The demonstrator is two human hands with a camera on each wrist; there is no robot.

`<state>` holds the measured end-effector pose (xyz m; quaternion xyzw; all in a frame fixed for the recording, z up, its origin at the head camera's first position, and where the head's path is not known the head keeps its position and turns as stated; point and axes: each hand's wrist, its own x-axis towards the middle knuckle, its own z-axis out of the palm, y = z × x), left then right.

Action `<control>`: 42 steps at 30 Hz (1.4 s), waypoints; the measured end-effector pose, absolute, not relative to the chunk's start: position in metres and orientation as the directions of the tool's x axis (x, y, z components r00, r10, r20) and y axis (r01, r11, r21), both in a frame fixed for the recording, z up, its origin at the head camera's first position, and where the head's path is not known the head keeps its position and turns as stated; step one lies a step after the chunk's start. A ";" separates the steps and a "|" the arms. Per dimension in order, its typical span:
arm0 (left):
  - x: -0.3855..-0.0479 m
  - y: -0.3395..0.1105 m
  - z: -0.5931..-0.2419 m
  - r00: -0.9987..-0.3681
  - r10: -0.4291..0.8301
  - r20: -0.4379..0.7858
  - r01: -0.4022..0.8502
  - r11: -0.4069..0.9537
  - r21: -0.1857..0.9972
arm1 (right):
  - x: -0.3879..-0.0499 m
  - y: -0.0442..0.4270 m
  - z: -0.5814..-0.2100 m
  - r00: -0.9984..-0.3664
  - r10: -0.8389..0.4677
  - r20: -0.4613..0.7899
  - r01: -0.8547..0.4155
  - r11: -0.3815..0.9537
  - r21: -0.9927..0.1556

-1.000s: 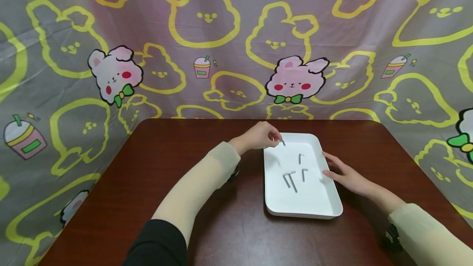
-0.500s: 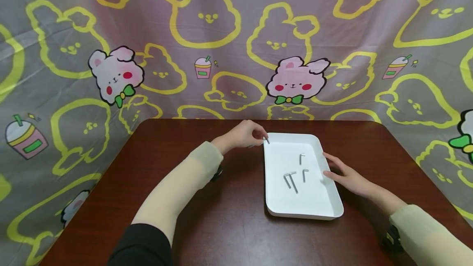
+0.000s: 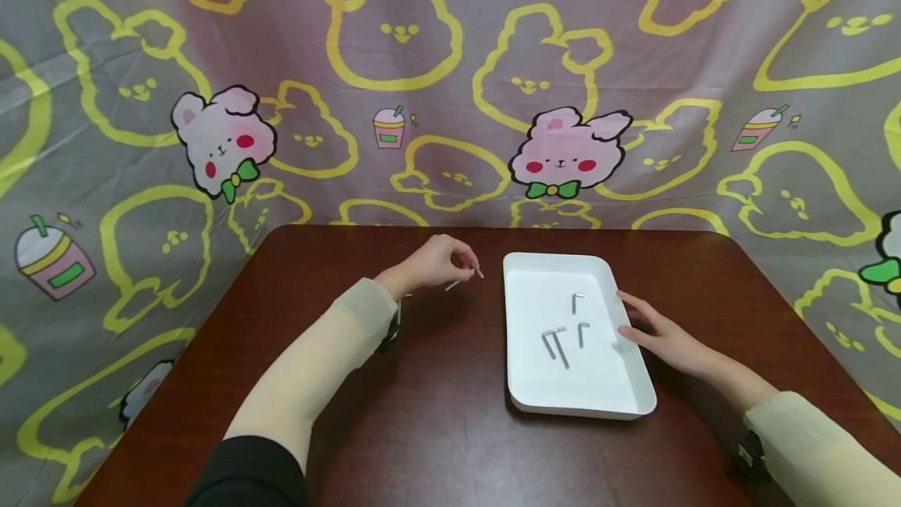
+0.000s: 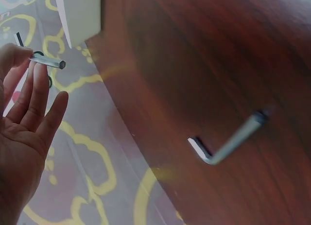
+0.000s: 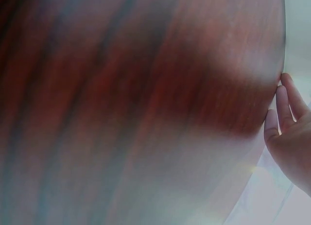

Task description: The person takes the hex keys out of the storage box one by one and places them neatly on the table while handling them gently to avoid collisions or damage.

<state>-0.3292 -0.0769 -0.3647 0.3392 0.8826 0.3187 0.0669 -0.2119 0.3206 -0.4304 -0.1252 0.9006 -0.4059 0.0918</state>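
Note:
My left hand (image 3: 438, 260) is over the table left of the tray, pinching a hex key between thumb and fingertips. In the left wrist view this hex key (image 4: 48, 60) is L-shaped and silvery, its bend hidden by the fingers. Another hex key (image 4: 235, 140) lies on the table, near the left wrist. My right hand (image 3: 662, 339) rests against the right side of the white tray (image 3: 577, 397), fingers fairly straight; in the right wrist view its fingertips touch the tray wall. Several hex keys lie in the tray, one of them (image 3: 574, 303) towards the back.
A dark reddish-brown table (image 3: 422, 429) carries the tray, right of centre. Behind it and at both sides hangs a grey curtain (image 3: 450, 124) with yellow outlines and cartoon rabbits.
My left hand has carried the hex key leftward, from above the tray's back left corner to above the table. The right hand and the tray have stayed in place.

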 end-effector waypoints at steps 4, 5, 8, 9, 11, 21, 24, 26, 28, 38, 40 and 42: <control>-0.329 -0.087 -0.371 -0.778 0.621 0.096 0.538 0.580 0.612 | -0.212 0.320 -0.431 -0.950 -0.307 -0.063 -0.156 0.636 -0.756; -0.329 -0.089 -0.372 -0.782 0.615 0.097 0.533 0.581 0.615 | -0.212 0.320 -0.431 -0.949 -0.308 -0.065 -0.155 0.636 -0.756; -0.329 -0.095 -0.376 -0.795 0.598 0.100 0.518 0.584 0.625 | -0.212 0.320 -0.430 -0.950 -0.304 -0.070 -0.148 0.637 -0.756; -0.330 -0.096 -0.377 -0.799 0.592 0.104 0.515 0.585 0.626 | -0.212 0.320 -0.430 -0.950 -0.305 -0.070 -0.148 0.636 -0.757; -0.329 -0.099 -0.379 -0.800 0.588 0.115 0.518 0.582 0.627 | -0.212 0.321 -0.430 -0.950 -0.304 -0.072 -0.147 0.638 -0.756; -0.328 -0.114 -0.390 -0.815 0.572 0.091 0.489 0.595 0.638 | -0.212 0.321 -0.429 -0.950 -0.302 -0.076 -0.143 0.639 -0.756; -0.327 -0.120 -0.393 -0.822 0.566 0.059 0.461 0.601 0.653 | -0.212 0.320 -0.428 -0.951 -0.297 -0.083 -0.134 0.641 -0.755; -0.328 -0.124 -0.397 -0.829 0.559 0.036 0.439 0.608 0.662 | -0.211 0.320 -0.428 -0.952 -0.296 -0.082 -0.135 0.641 -0.756; -0.329 -0.127 -0.400 -0.836 0.549 0.006 0.407 0.612 0.677 | -0.211 0.320 -0.428 -0.951 -0.300 -0.078 -0.139 0.639 -0.757; -0.332 -0.138 -0.412 -0.861 0.507 -0.041 0.328 0.616 0.716 | -0.210 0.319 -0.426 -0.951 -0.301 -0.074 -0.142 0.635 -0.760; -0.333 -0.140 -0.414 -0.867 0.497 -0.045 0.323 0.628 0.707 | -0.210 0.319 -0.427 -0.951 -0.301 -0.071 -0.145 0.636 -0.758; -0.334 -0.142 -0.416 -0.875 0.481 -0.053 0.312 0.645 0.697 | -0.210 0.319 -0.428 -0.951 -0.303 -0.067 -0.150 0.637 -0.756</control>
